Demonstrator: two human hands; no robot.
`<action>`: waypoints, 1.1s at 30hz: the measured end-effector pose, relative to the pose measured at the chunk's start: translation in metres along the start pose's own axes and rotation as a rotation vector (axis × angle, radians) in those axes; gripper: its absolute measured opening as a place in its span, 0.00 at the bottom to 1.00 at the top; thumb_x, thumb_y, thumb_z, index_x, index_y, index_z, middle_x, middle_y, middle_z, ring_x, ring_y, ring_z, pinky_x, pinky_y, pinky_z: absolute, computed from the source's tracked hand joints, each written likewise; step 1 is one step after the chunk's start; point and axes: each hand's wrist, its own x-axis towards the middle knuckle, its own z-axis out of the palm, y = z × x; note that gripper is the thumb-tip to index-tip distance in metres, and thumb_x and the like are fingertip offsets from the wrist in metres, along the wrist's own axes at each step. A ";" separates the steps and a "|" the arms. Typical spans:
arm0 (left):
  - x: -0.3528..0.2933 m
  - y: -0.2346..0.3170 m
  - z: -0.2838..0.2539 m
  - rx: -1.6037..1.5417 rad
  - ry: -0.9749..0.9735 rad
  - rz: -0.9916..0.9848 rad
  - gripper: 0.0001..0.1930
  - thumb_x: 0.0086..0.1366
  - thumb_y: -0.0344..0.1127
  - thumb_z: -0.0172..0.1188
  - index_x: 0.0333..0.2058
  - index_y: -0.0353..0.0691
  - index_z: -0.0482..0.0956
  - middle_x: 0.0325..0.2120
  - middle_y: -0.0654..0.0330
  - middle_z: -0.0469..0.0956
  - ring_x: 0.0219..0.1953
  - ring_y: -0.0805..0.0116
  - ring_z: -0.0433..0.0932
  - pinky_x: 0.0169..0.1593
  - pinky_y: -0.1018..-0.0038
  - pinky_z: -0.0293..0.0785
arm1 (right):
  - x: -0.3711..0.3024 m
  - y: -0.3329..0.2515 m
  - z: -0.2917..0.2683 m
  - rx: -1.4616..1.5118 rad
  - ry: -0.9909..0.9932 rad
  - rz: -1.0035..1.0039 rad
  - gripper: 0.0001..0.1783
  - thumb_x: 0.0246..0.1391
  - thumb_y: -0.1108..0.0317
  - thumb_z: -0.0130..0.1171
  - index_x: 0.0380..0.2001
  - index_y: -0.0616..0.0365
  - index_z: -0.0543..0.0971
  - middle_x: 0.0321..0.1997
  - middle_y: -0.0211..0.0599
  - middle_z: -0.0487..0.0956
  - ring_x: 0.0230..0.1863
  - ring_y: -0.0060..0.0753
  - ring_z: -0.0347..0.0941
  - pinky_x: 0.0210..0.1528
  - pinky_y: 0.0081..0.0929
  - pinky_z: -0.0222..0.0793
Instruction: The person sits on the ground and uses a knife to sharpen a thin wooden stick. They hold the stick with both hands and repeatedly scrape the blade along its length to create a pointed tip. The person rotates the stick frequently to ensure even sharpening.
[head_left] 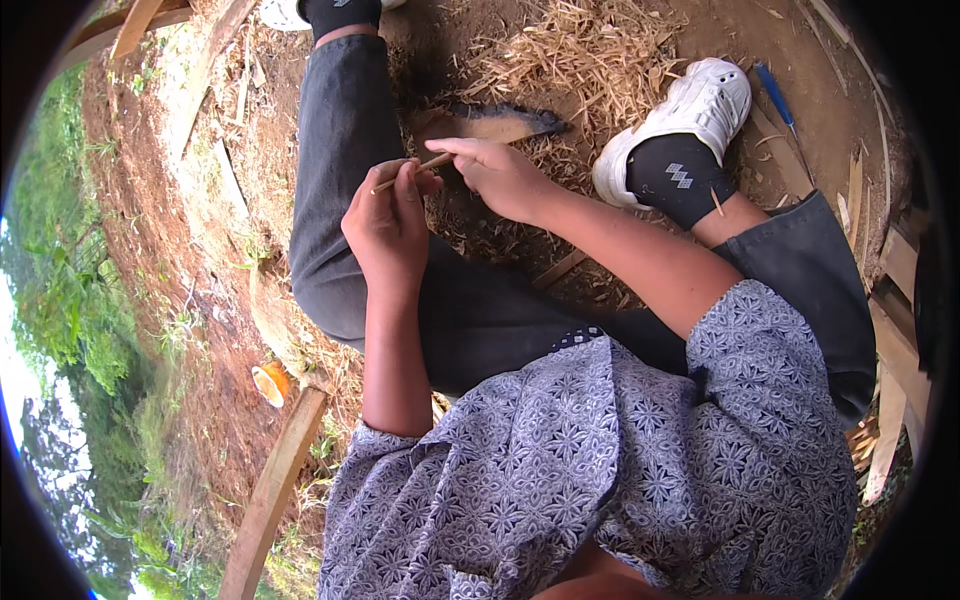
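A thin, light-brown wooden stick point(384, 187) slants between my hands, above my bent legs. My left hand point(390, 222) is closed on it, with thumb and fingers pinching it and one end poking out to the left. At the stick's other end, my right hand point(497, 182) has its fingers bent around the tip, and one finger points left. How firmly the right fingers grip is partly hidden. On the ground just beyond the hands lies a flat piece point(490, 126) with a blackened edge and a tan face; its kind is unclear.
A heap of wood shavings point(590, 60) lies beyond my hands, beside my white shoe point(690, 110). A blue-handled tool point(775, 95) with a thin shaft is right of the shoe. A wooden beam point(272, 490) and an orange object point(270, 383) are at left; planks point(895, 340) at right.
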 end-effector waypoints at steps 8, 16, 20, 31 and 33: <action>-0.008 -0.002 -0.002 0.049 -0.002 0.033 0.05 0.73 0.23 0.57 0.38 0.31 0.81 0.28 0.55 0.86 0.33 0.69 0.88 0.37 0.76 0.81 | -0.007 -0.040 0.002 0.024 -0.081 0.055 0.23 0.73 0.67 0.43 0.67 0.59 0.73 0.57 0.41 0.81 0.54 0.31 0.76 0.57 0.27 0.70; -0.002 0.004 0.000 0.029 0.007 0.041 0.06 0.73 0.23 0.55 0.39 0.31 0.81 0.28 0.55 0.85 0.32 0.70 0.87 0.37 0.76 0.81 | -0.003 -0.031 -0.003 0.000 -0.078 0.022 0.24 0.72 0.69 0.43 0.66 0.62 0.73 0.64 0.48 0.78 0.65 0.41 0.74 0.69 0.32 0.65; -0.005 0.008 -0.002 0.064 -0.011 0.015 0.05 0.73 0.25 0.57 0.37 0.32 0.81 0.27 0.56 0.85 0.31 0.71 0.87 0.35 0.77 0.80 | -0.001 0.028 -0.022 -0.271 0.034 0.174 0.24 0.73 0.67 0.43 0.68 0.61 0.71 0.63 0.46 0.80 0.63 0.38 0.75 0.68 0.31 0.65; -0.006 0.007 -0.002 0.172 0.032 0.044 0.06 0.70 0.26 0.63 0.32 0.33 0.80 0.24 0.57 0.85 0.29 0.72 0.87 0.32 0.78 0.80 | -0.022 -0.030 0.012 0.026 0.049 -0.135 0.27 0.73 0.67 0.42 0.72 0.51 0.68 0.59 0.42 0.81 0.60 0.30 0.76 0.63 0.29 0.68; -0.010 0.007 -0.001 0.168 0.041 0.036 0.06 0.70 0.26 0.63 0.31 0.34 0.79 0.24 0.57 0.85 0.28 0.72 0.87 0.31 0.78 0.79 | -0.020 -0.019 0.004 0.025 -0.003 0.024 0.27 0.73 0.68 0.44 0.73 0.50 0.68 0.48 0.37 0.80 0.47 0.24 0.74 0.55 0.26 0.70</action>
